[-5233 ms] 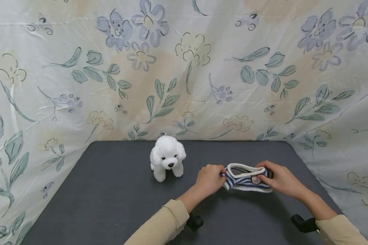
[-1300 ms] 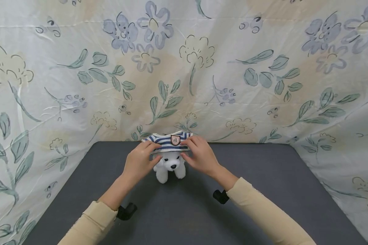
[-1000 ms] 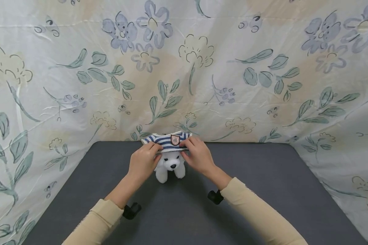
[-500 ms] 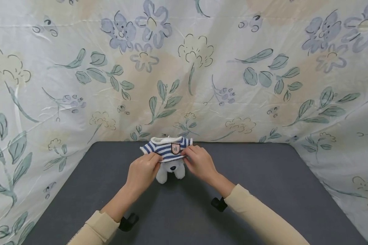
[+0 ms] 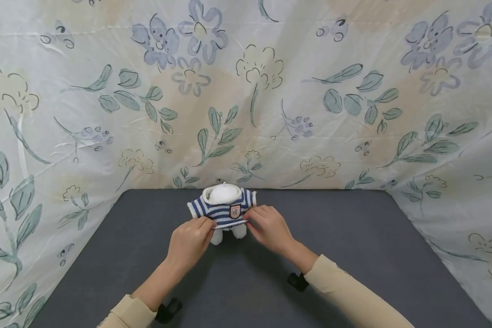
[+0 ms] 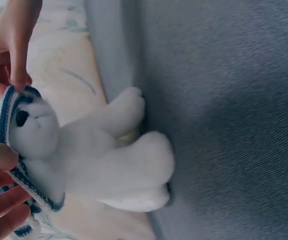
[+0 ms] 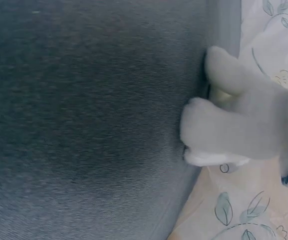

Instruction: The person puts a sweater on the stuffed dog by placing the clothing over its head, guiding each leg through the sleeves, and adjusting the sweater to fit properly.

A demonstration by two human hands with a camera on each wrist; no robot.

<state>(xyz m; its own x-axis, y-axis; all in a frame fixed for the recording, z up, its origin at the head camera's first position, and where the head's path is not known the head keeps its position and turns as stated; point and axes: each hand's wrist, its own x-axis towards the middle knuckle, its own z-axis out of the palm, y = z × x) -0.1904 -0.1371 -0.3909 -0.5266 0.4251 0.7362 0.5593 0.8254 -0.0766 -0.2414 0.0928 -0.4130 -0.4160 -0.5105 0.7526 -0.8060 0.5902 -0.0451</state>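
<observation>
A white plush dog stands on the dark table in the middle of the head view. Over its head sits a small blue-and-white striped shirt with a shield patch on the chest. The crown of the head shows in the white neck opening; the eyes are covered by the cloth. My left hand pinches the lower hem at one side, and my right hand pinches it at the other. In the left wrist view the hem rings the muzzle, with the black nose below it. The right wrist view shows mostly the dog's legs.
The dark grey table reaches back to a floral curtain, which also hangs along both sides. A black wrist camera hangs under the left wrist, another black camera under the right.
The shirt has come from the right to the dog, both hands on its hem. Over the last second they have pulled it down, covering the face, while the crown has emerged in the neck opening.
</observation>
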